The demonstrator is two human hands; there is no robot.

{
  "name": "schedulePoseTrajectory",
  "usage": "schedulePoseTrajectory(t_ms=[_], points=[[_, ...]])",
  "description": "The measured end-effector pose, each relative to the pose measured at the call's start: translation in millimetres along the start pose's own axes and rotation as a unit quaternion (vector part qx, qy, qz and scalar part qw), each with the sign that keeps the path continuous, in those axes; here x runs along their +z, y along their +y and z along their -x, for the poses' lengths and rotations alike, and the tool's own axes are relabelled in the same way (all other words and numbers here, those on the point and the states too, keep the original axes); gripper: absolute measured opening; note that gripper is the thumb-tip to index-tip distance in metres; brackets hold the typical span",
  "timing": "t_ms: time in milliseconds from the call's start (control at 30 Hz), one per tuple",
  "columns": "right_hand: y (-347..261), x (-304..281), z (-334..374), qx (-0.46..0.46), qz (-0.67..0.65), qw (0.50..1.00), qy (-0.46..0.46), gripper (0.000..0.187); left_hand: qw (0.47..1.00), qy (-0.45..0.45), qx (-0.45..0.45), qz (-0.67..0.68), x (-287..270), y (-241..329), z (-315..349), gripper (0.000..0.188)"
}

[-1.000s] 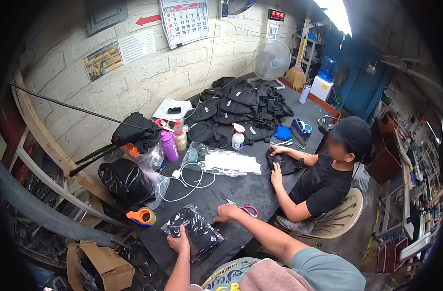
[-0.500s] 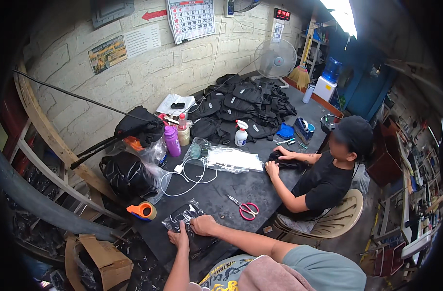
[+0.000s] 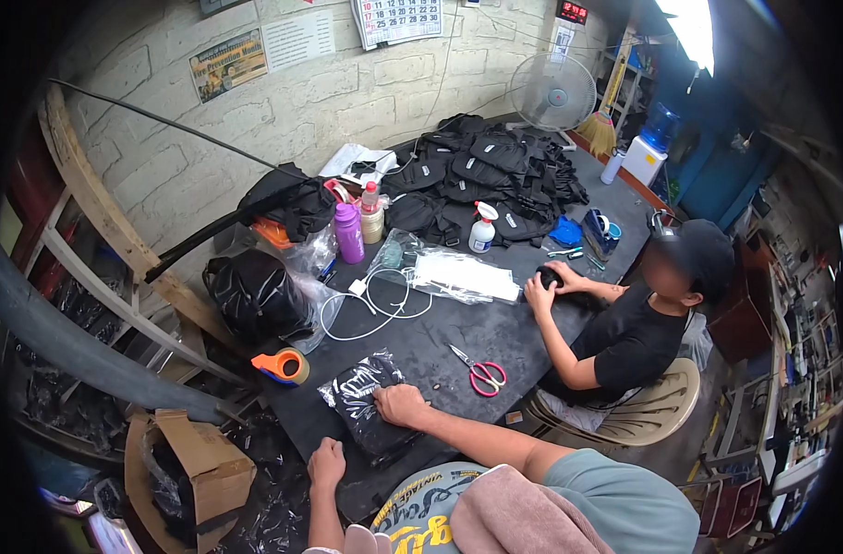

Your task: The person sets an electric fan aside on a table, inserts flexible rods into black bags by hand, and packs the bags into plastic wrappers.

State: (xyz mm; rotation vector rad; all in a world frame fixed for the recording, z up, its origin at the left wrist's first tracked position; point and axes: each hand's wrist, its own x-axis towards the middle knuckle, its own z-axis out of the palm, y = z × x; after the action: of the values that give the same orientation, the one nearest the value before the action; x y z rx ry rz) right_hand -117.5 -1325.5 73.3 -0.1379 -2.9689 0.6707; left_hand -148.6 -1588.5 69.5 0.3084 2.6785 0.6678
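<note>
A black fabric item in a clear plastic bag lies flat near the front left of the dark table. My right hand is closed at its right side, with fingers curled against the plastic. Closer to me, my left hand is apart from the package at the table's front left edge. Its fingers are curled in, and anything inside them is hidden. Scissors with pink-red handles lie to the right of the package. An orange tape dispenser with a roll of tape sits to its left.
Across the right side, a seated co-worker handles a black item. Black bags are heaped at the back. Clear plastic sleeves, a white cable, a purple bottle and a spray bottle are mid-table. A cardboard box stands lower left.
My left hand has come off the package and moved down toward the table edge. My right hand stays on the package. The co-worker's hands have gathered the black item up. The view has shifted.
</note>
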Motion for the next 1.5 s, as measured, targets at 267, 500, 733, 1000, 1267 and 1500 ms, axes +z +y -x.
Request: schedulePoseTrajectory(t_ms=[267, 500, 733, 1000, 1267, 1500], points=[[-9, 3, 7, 0.009, 0.005, 0.999, 0.035, 0.024, 0.933, -0.144, -0.073, 0.322, 2, 39, -19, 0.028], [-24, 5, 19, 0.048, -0.075, 0.996, 0.008, 0.028, 0.991, 0.043, 0.005, 0.13, 3, 104, 10, 0.031], [-36, -39, 2, -0.027, -0.159, 0.968, -0.19, 0.034, 0.991, 0.096, 0.083, 0.048, 5, 104, 10, 0.033], [-22, -23, -17, 0.015, -0.534, 0.809, -0.246, 0.023, 0.962, 0.18, 0.157, 0.135, 22, 103, 22, 0.047], [-42, -42, 12, -0.061, -0.585, 0.763, -0.269, 0.017, 0.976, 0.149, 0.157, 0.006, 6, 96, 31, 0.052], [-55, -59, 8, -0.149, -0.437, 0.865, -0.197, 0.018, 0.964, 0.122, 0.226, -0.07, 14, 77, 32, 0.025]])
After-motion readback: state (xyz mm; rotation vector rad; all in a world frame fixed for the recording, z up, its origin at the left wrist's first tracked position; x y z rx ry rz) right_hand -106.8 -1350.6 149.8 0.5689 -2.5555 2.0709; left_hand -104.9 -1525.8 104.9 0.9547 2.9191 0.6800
